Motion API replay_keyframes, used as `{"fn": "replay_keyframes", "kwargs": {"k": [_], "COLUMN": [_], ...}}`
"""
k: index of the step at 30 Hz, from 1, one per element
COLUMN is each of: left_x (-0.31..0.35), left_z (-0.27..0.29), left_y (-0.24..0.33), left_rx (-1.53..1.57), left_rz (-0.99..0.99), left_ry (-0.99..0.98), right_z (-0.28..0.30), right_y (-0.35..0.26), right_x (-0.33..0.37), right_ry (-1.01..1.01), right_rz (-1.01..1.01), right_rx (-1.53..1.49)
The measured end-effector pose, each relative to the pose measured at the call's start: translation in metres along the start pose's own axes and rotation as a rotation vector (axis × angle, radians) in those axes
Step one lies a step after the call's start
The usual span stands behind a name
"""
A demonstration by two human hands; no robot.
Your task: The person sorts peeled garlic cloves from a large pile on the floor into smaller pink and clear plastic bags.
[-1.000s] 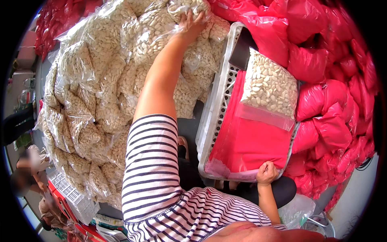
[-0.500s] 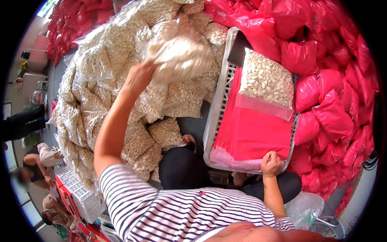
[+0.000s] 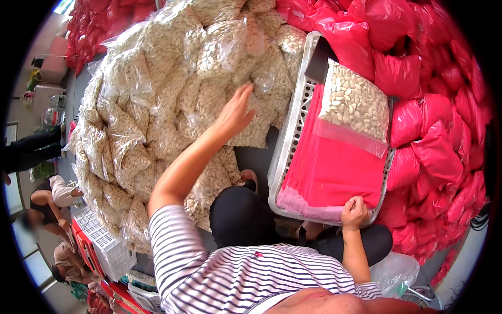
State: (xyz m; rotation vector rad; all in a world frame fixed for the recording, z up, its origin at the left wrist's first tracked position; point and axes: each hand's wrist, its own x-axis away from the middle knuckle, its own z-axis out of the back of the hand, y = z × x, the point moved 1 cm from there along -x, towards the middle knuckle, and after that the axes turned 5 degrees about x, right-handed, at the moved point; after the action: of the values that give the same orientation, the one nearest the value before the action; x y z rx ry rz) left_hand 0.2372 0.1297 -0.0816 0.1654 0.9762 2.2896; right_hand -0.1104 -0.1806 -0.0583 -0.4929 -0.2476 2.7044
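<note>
My left hand [image 3: 236, 112] is over the pile of clear bags of white beans [image 3: 151, 99], its fingers stretched out and nothing in them. A full clear bag of flat white beans [image 3: 355, 99] lies on a stack of flat red plastic bags [image 3: 345, 172]. The stack sits in a grey perforated plastic crate [image 3: 273, 183] in front of me. At the crate's near right corner, my right hand [image 3: 354, 213] is closed against the stack's near edge. Whatever its curled fingers hold, if anything, is hidden.
Filled red bags [image 3: 431, 141] are heaped along the crate's right side and beyond it. More red bags [image 3: 104, 26] lie at the far left. White and red crates [image 3: 107, 251] stand at the lower left, near other people. Clear plastic [image 3: 395, 275] lies by my right elbow.
My left hand has let go of a clear bag of beans, now on the pile, and has moved right and nearer with its fingers opened. My right hand stays at the crate's corner.
</note>
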Motion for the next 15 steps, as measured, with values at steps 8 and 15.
{"fn": "replay_keyframes", "kwargs": {"k": [8, 15], "left_x": [-0.196, -0.204], "left_z": [-0.139, -0.143], "left_y": [-0.028, -0.045], "left_rx": [-0.315, -0.365], "left_rz": [0.337, 0.040], "left_ry": [0.513, 0.631], "right_z": [-0.003, -0.006], "right_y": [0.007, 0.005], "right_x": [0.010, 0.004], "right_ry": [-0.019, -0.026], "right_rz": [0.004, -0.016], "right_rx": [0.042, 0.025]}}
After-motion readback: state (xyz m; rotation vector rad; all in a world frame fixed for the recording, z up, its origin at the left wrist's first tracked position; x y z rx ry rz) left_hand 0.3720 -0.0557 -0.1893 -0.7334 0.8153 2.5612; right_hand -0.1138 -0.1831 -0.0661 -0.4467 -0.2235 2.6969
